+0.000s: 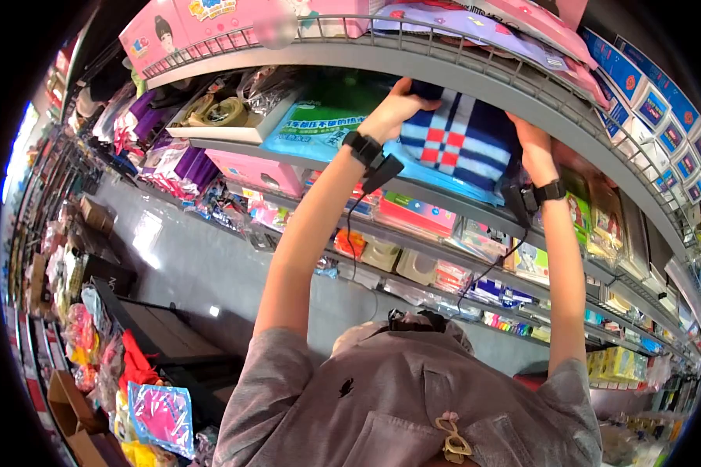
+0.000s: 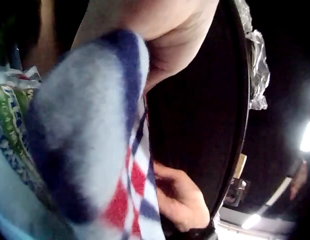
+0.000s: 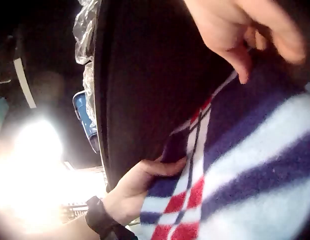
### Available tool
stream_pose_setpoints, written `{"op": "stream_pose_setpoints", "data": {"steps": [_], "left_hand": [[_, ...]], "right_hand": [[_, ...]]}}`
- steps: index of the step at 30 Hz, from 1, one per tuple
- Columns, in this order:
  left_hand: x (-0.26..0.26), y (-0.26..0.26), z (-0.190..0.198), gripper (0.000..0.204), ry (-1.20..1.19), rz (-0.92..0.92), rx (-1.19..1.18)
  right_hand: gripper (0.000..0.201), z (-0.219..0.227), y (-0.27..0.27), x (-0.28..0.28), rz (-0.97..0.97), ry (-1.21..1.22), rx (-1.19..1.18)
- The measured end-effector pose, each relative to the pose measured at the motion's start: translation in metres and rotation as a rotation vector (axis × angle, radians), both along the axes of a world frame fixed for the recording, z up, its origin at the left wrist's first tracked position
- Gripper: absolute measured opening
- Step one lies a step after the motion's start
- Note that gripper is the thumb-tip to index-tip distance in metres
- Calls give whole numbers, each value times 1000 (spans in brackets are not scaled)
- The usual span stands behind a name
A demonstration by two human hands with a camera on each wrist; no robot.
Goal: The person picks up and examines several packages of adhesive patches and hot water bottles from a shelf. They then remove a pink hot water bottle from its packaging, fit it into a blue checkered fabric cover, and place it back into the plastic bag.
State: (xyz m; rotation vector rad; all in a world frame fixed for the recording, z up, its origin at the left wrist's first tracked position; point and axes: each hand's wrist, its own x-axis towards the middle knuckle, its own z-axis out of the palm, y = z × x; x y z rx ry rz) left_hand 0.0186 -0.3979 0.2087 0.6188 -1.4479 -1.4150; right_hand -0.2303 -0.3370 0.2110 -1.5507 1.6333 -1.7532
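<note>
Navy, white and pale-blue stripes with red checks on the cloth (image 1: 466, 142); blue-and-green packaging (image 1: 319, 118), pink box (image 1: 261, 171)

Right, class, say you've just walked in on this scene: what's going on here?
A person is reaching with both arms in under an upper shelf edged with a wire rail. The left hand and right hand hold opposite sides of a checked plush item in navy, white, pale blue and red. A green-and-blue package lies to its left on the shelf level below. Whether the plush item's weight rests on anything is hard to tell.
</note>
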Motion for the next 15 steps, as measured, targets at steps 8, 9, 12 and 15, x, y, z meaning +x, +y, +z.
{"op": "stream_pose_setpoints", "data": {"steps": [8,9,12,15], "left_hand": [[-30,-36,-61,54,-100,80,163],[-30,-39,-63,56,-24,39,134],[-25,-20,-44,64,-58,140,86],[-17,-21,-36,57,33,332,-125]], "right_hand": [[71,-45,-23,-1,-104,544,246],[67,-38,-10,15,-134,737,265],[58,-32,54,69,-12,1018,94],[49,-50,76,89,5,1082,275]]}}
